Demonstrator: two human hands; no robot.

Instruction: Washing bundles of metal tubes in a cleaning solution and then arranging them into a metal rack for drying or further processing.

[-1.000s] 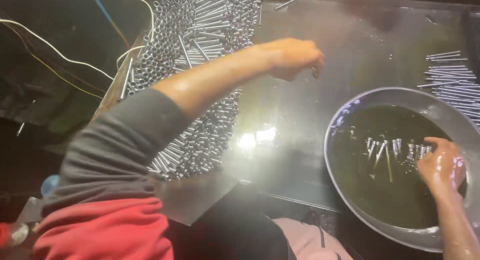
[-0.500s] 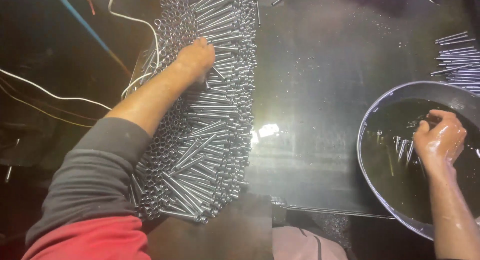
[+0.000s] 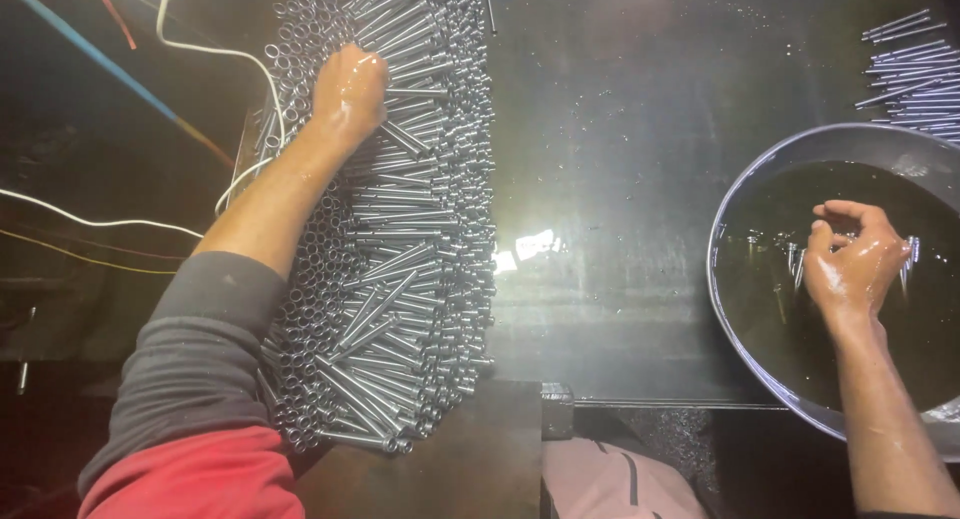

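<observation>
Head view. My left hand (image 3: 348,91), wet and loosely curled, rests on the pile (image 3: 390,229) of metal tubes at ten o'clock; whether it pinches a tube I cannot tell. My right hand (image 3: 850,264), at three o'clock, dips into the basin (image 3: 735,209) of dark liquid, fingers half bent over a few submerged tubes (image 3: 795,264), none visibly grasped. The pile covers the left half of the table (image 3: 620,129), its tubes lying mostly crosswise. A second, smaller row (image 3: 910,64) lies at two o'clock, beyond the basin. Cables (image 3: 110,224) trail at nine o'clock. To work well, I judge, each wet hand should close on few tubes at once, lifting them level so that none slips.
</observation>
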